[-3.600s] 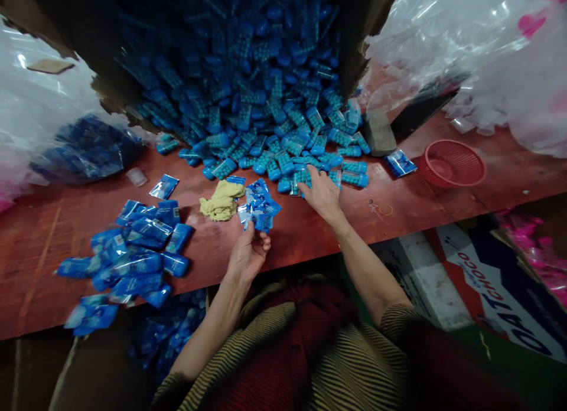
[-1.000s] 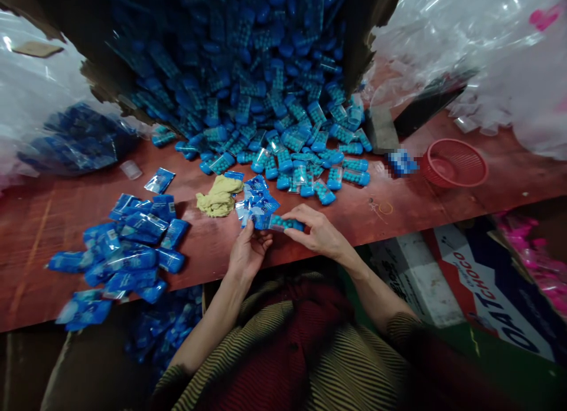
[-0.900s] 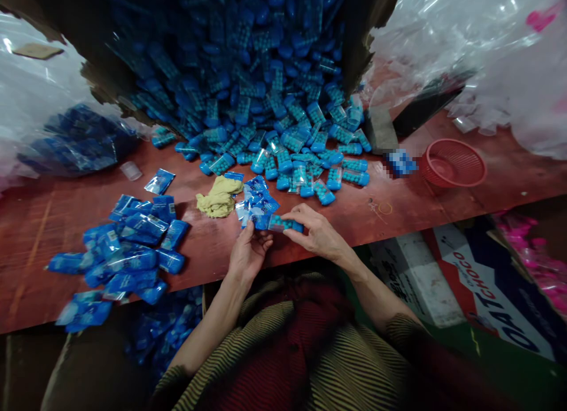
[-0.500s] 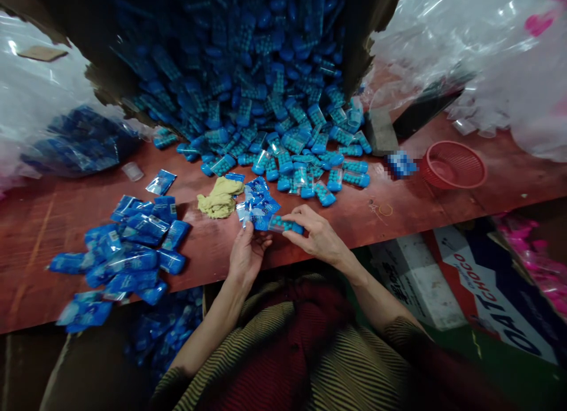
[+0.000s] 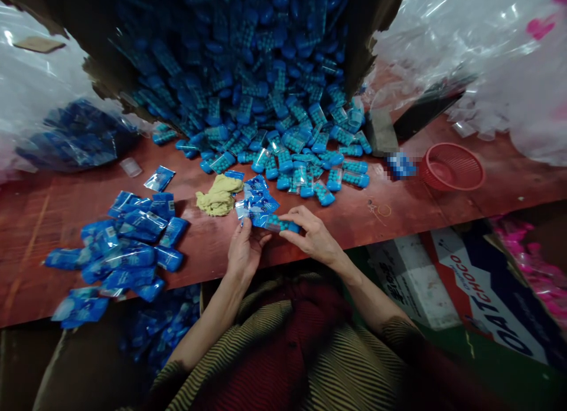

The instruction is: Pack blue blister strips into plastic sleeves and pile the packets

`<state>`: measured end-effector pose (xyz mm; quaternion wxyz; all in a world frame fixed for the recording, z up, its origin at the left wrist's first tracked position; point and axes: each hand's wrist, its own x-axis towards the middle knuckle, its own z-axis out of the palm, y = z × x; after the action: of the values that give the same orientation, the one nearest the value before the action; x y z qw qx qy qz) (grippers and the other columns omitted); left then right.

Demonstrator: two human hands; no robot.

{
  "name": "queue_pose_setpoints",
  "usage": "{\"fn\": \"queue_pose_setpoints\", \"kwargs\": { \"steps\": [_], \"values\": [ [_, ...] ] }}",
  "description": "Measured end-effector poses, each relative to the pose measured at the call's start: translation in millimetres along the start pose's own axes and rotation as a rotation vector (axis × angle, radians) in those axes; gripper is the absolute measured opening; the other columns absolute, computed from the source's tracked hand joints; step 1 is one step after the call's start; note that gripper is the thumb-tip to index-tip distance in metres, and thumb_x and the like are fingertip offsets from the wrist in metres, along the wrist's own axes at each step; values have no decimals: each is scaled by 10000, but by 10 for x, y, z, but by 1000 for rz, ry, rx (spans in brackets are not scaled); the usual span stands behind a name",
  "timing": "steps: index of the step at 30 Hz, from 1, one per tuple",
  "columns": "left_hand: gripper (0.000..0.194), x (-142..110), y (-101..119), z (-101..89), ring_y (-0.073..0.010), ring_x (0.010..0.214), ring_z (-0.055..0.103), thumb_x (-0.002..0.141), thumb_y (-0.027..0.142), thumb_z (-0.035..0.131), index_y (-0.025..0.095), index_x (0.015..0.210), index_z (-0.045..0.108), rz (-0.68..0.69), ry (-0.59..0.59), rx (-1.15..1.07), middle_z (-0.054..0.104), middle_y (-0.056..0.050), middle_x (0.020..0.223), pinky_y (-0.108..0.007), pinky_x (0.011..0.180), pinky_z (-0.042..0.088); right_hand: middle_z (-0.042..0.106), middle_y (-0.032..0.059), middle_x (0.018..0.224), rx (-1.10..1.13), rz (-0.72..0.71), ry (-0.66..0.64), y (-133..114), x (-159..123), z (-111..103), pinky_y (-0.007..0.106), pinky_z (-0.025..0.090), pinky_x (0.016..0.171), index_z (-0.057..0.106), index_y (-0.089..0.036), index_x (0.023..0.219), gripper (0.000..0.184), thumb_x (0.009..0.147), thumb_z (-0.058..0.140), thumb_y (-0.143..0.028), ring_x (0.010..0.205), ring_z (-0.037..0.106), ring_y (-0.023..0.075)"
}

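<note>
My left hand [image 5: 243, 254] pinches a fanned bunch of blue plastic sleeves [image 5: 257, 204] above the near edge of the red-brown table [image 5: 443, 213]. My right hand [image 5: 312, 237] grips a small clear case of blue pellets [image 5: 281, 224] with its end at the mouth of the nearest sleeve. A heap of the same blue cases [image 5: 283, 116] spills from a torn cardboard box [image 5: 84, 39] just beyond my hands. Several filled blue packets [image 5: 128, 245] lie in a pile to the left.
A crumpled yellow cloth [image 5: 219, 195] lies beside the sleeves. A red plastic basket [image 5: 452, 166] sits at the right. Clear plastic bags [image 5: 478, 51] bulge at both back corners. A printed carton [image 5: 482, 293] stands below the table on the right, more blue packets [image 5: 163, 328] below left.
My right hand left the heap of cases with one in its grip and came back to the sleeves held in my left hand. Over the last second both hands barely moved.
</note>
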<state>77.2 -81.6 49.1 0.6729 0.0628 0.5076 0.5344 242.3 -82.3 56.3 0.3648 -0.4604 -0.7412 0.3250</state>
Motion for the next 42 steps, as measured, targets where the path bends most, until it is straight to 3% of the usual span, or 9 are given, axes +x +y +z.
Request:
{"fn": "queue_pose_setpoints", "kwargs": {
  "steps": [4,10,19,26,33,42],
  "values": [
    [238,4,11,-11,-132,583,650,722,347,707,180,860,607,26,-10,13,686,2,707,-221,536,520,560,58,1014,20,-17,-19,12,9,-20,304,488,762,632,-225,1101,261,847,586,-268,886,576,163],
    [255,29,25,-64,-124,636,658,694,309,732,188,878,605,87,-53,19,690,9,760,-220,589,536,580,52,998,133,12,4,-8,11,-26,336,462,875,634,-220,1068,225,848,589,-242,985,572,174],
    [222,14,18,-62,-105,598,644,703,280,730,184,846,590,26,-75,-2,673,23,685,-200,583,539,576,62,1039,116,14,15,-9,4,-57,348,480,876,634,-223,1071,228,853,569,-213,1002,576,181],
    [241,20,9,-89,-119,624,659,691,285,738,187,850,587,34,-70,-8,688,21,737,-211,571,546,599,69,1053,165,80,188,20,-14,96,366,481,910,643,-220,1025,197,840,601,-273,1013,588,195],
    [246,9,20,-69,-118,639,663,693,300,737,192,860,592,35,-75,22,693,16,752,-201,581,536,597,68,1078,199,82,228,11,-39,124,363,478,918,634,-222,1015,186,838,600,-267,1032,583,193],
    [282,-16,-16,-49,-148,669,675,687,336,740,186,881,601,51,-95,22,708,-3,790,-236,579,556,575,74,1059,212,111,381,-51,-110,258,372,478,907,597,-205,963,154,812,616,-227,1005,575,192]
  ]
}}
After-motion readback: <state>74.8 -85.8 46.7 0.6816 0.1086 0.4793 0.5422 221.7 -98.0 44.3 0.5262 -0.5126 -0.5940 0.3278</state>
